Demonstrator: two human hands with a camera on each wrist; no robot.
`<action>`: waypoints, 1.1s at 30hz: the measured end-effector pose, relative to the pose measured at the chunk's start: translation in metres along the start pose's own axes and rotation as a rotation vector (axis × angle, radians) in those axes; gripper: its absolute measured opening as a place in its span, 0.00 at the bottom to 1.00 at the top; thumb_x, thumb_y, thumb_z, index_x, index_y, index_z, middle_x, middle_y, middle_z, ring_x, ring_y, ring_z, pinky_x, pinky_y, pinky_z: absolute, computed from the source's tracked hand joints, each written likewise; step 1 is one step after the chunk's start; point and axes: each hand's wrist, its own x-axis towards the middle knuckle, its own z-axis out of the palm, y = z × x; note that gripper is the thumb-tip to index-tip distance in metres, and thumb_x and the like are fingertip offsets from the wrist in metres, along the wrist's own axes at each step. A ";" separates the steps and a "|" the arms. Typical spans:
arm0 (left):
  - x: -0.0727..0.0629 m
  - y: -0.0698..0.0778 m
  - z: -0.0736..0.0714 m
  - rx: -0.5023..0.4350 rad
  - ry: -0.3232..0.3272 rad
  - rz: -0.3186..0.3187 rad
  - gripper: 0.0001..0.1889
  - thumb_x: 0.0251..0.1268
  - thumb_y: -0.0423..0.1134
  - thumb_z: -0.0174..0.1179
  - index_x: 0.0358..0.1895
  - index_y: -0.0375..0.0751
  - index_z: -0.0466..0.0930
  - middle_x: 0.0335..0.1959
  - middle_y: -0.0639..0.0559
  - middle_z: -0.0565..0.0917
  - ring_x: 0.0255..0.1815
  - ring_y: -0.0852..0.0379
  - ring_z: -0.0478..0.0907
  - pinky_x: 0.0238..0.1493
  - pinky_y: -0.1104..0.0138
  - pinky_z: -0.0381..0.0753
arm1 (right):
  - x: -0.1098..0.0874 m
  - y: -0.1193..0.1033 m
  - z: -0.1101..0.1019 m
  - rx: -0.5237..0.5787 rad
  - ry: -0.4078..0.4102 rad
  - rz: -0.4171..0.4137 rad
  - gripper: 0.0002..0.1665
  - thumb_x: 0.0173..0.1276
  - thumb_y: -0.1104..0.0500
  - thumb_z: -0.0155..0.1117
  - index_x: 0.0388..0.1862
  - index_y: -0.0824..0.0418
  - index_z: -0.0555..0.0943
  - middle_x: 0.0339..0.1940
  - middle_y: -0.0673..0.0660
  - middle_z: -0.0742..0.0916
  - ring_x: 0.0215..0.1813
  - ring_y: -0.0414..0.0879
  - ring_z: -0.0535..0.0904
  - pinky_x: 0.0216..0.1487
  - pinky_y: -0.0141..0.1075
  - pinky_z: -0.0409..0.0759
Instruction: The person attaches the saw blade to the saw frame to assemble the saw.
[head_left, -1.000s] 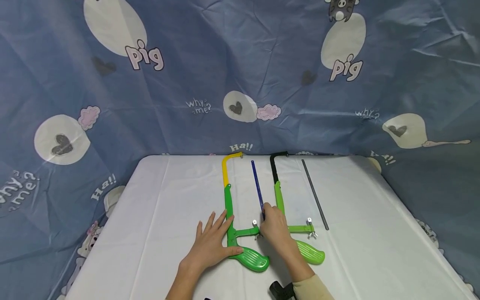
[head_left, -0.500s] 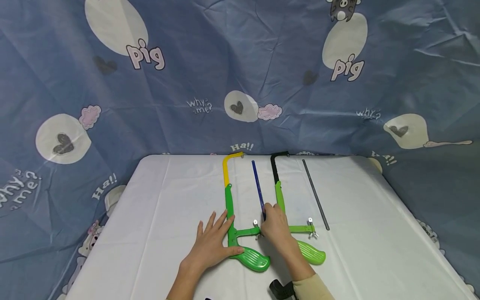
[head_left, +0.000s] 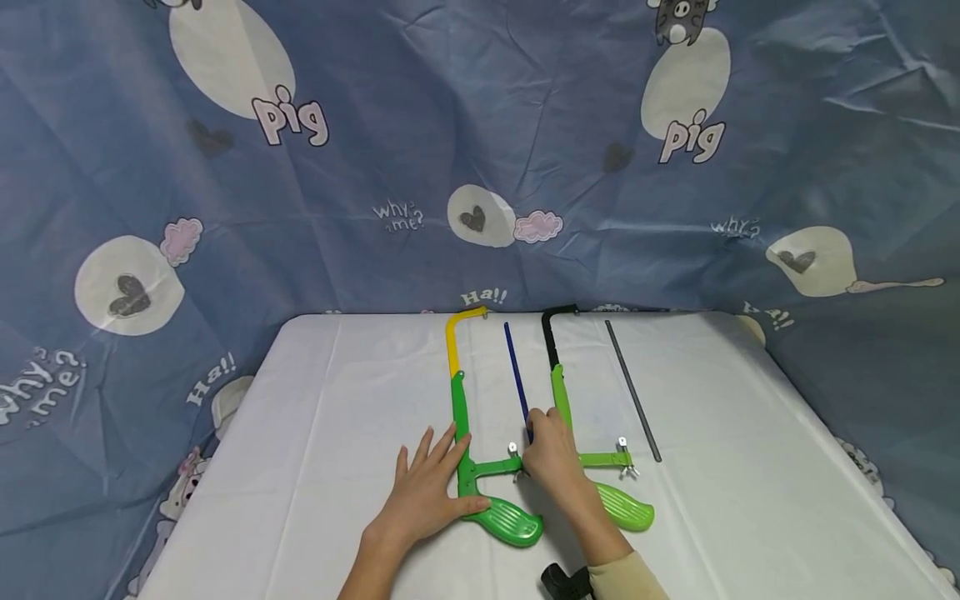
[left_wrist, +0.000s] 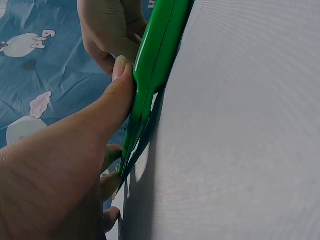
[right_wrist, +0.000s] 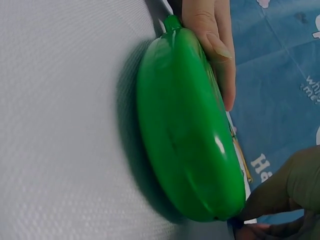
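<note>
While the left hand [head_left: 427, 492] lies spread on the green-and-yellow hacksaw frame [head_left: 467, 479], the right hand [head_left: 552, 457] pinches a slim blue blade [head_left: 515, 368] on white cloth [head_left: 360, 400]: likely springy, best held by an end.

The dark green hacksaw handle [right_wrist: 190, 125] is shining like moulded plastic, its smooth, glossy surface catching a bright highlight. The lime hacksaw handle [head_left: 626, 508] is showing a similarly glossy finish over ribbed grooves. The yellow front bar [head_left: 452, 346] and black front bar [head_left: 549, 342] are looking smooth and painted. A wing nut [head_left: 630, 472] is glinting like bare, silvery metal. The blue hacksaw blade [head_left: 517, 377] is looking coated; the grey hacksaw blade [head_left: 633, 392] is resembling dull metal. The white tablecloth [right_wrist: 65, 125] is showing a fine, matt weave, while the printed backdrop [head_left: 600, 192] is wrinkling with a faint synthetic sheen. The beige sleeve [head_left: 626, 577] is looking like matt cloth.
</note>
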 end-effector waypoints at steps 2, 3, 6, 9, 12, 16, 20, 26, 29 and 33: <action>0.000 0.000 0.000 0.002 0.001 0.002 0.53 0.48 0.77 0.61 0.78 0.56 0.60 0.82 0.51 0.55 0.83 0.37 0.44 0.74 0.30 0.41 | 0.001 0.001 0.000 0.009 -0.004 -0.004 0.16 0.48 0.79 0.59 0.35 0.66 0.81 0.31 0.58 0.78 0.31 0.48 0.72 0.35 0.41 0.76; 0.000 -0.001 0.000 0.004 0.003 0.004 0.53 0.48 0.77 0.61 0.78 0.55 0.60 0.81 0.51 0.55 0.83 0.37 0.44 0.74 0.30 0.41 | 0.001 0.001 0.000 0.010 -0.011 -0.005 0.16 0.47 0.79 0.59 0.34 0.66 0.81 0.30 0.58 0.78 0.31 0.48 0.72 0.34 0.41 0.76; 0.000 -0.001 0.000 0.009 0.003 0.007 0.53 0.48 0.77 0.61 0.78 0.56 0.60 0.81 0.52 0.55 0.83 0.37 0.44 0.74 0.30 0.41 | 0.003 0.002 -0.002 0.017 -0.038 -0.010 0.16 0.45 0.79 0.59 0.32 0.65 0.81 0.29 0.58 0.80 0.32 0.48 0.73 0.35 0.40 0.75; 0.000 -0.001 0.000 0.004 -0.001 0.006 0.54 0.47 0.77 0.62 0.77 0.55 0.60 0.81 0.52 0.55 0.83 0.38 0.44 0.74 0.30 0.41 | 0.004 0.003 -0.006 0.036 -0.058 -0.003 0.15 0.44 0.77 0.59 0.30 0.64 0.81 0.30 0.59 0.83 0.32 0.49 0.75 0.33 0.39 0.75; 0.000 -0.001 0.000 -0.004 -0.009 0.003 0.54 0.48 0.77 0.61 0.78 0.55 0.60 0.82 0.52 0.55 0.83 0.38 0.43 0.74 0.31 0.40 | 0.006 0.004 -0.010 0.084 -0.067 0.008 0.14 0.45 0.76 0.58 0.30 0.63 0.81 0.30 0.59 0.85 0.30 0.49 0.75 0.29 0.37 0.73; -0.001 -0.001 0.000 -0.007 -0.009 0.002 0.54 0.48 0.77 0.61 0.78 0.55 0.59 0.82 0.52 0.55 0.83 0.38 0.43 0.74 0.31 0.39 | 0.008 0.005 -0.015 0.146 -0.082 0.014 0.15 0.48 0.76 0.57 0.33 0.64 0.83 0.27 0.57 0.85 0.27 0.47 0.75 0.26 0.34 0.71; -0.001 0.000 -0.001 -0.007 -0.005 0.001 0.53 0.48 0.77 0.61 0.78 0.56 0.59 0.82 0.52 0.55 0.83 0.38 0.43 0.74 0.31 0.40 | 0.007 0.005 -0.015 0.167 -0.097 0.038 0.18 0.49 0.77 0.56 0.37 0.65 0.84 0.26 0.55 0.84 0.28 0.46 0.76 0.27 0.33 0.73; -0.002 0.002 -0.002 -0.013 -0.012 0.001 0.53 0.49 0.75 0.62 0.78 0.56 0.59 0.82 0.52 0.55 0.83 0.38 0.43 0.74 0.31 0.40 | 0.005 0.004 -0.013 0.181 -0.083 0.037 0.22 0.50 0.78 0.52 0.41 0.66 0.84 0.25 0.55 0.83 0.28 0.45 0.75 0.27 0.34 0.72; -0.002 0.002 -0.003 -0.013 -0.010 0.005 0.53 0.49 0.75 0.63 0.78 0.55 0.59 0.82 0.51 0.55 0.83 0.37 0.43 0.74 0.30 0.40 | 0.006 0.003 -0.013 0.191 -0.072 0.021 0.22 0.52 0.77 0.53 0.44 0.67 0.84 0.26 0.55 0.84 0.28 0.45 0.76 0.27 0.33 0.74; -0.002 0.001 -0.003 -0.011 -0.013 0.002 0.53 0.48 0.76 0.62 0.78 0.55 0.59 0.82 0.51 0.55 0.83 0.37 0.43 0.74 0.31 0.39 | 0.007 0.002 -0.013 0.203 -0.066 0.009 0.21 0.53 0.77 0.54 0.45 0.67 0.84 0.29 0.57 0.86 0.29 0.45 0.78 0.29 0.33 0.75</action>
